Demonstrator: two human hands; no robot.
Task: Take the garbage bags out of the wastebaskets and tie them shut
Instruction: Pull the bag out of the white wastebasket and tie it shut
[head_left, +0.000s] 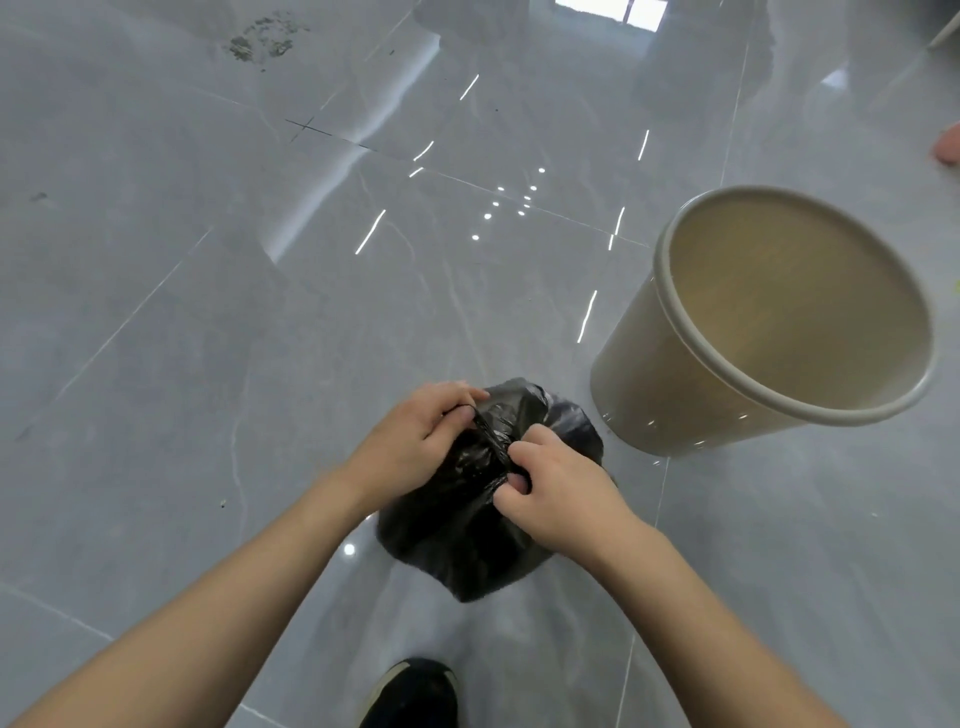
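Observation:
A black garbage bag (457, 540) sits bunched on the grey tiled floor in front of me. My left hand (415, 436) pinches a twisted strand of the bag's top from the left. My right hand (556, 493) grips the other end of that strand from the right, fingers curled around the plastic. The strand runs taut between both hands above the bag. A beige wastebasket (670, 400) stands to the right of the bag, with no liner in it and its inside bare.
Glossy grey floor tiles (208, 312) stretch all around. My black shoe (410, 693) is at the bottom edge, just behind the bag. A pinkish object (948, 145) shows at the right edge. Dirt specks (260, 41) mark the floor far left.

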